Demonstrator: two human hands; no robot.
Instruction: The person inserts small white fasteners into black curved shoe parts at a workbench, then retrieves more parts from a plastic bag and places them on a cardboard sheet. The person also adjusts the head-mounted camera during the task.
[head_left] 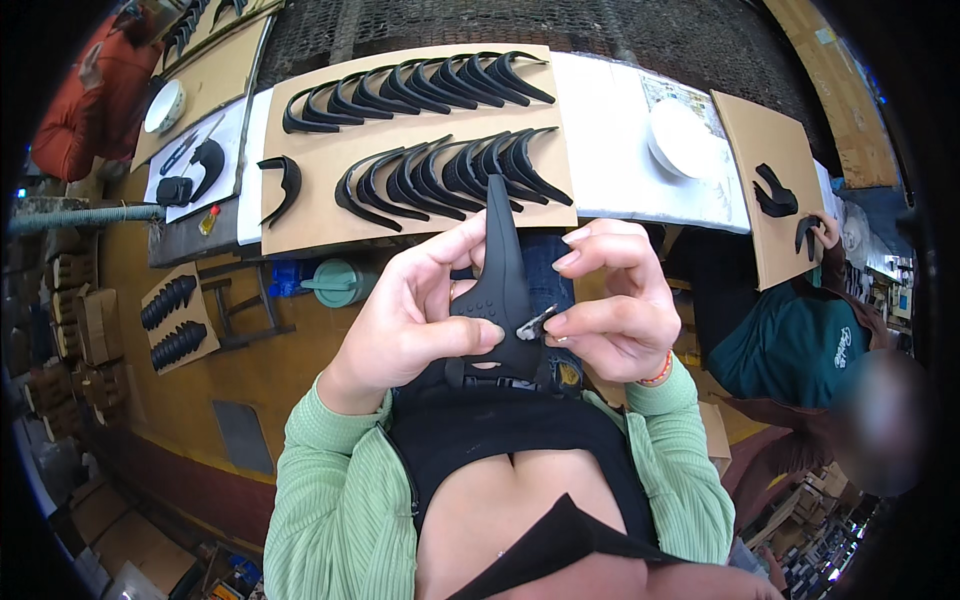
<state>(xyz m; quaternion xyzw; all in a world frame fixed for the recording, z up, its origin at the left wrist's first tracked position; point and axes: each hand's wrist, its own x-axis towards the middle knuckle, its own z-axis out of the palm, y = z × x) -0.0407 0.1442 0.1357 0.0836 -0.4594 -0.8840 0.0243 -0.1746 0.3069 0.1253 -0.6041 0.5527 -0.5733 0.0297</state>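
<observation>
Pinching a small grey-and-black wad point(532, 324), the right hand point(625, 310) sits just right of the black curved piece point(503, 275), whether touching I can't tell! The left hand point(410, 315) grips that piece, thumb on its face, long axis running outward, narrow tip away. Nothing stands between. Beyond, the counter point(605, 130) bears similar black pieces point(462, 176) on a cardboard sheet point(318, 190); rightward, a white bowl point(682, 138).
</observation>
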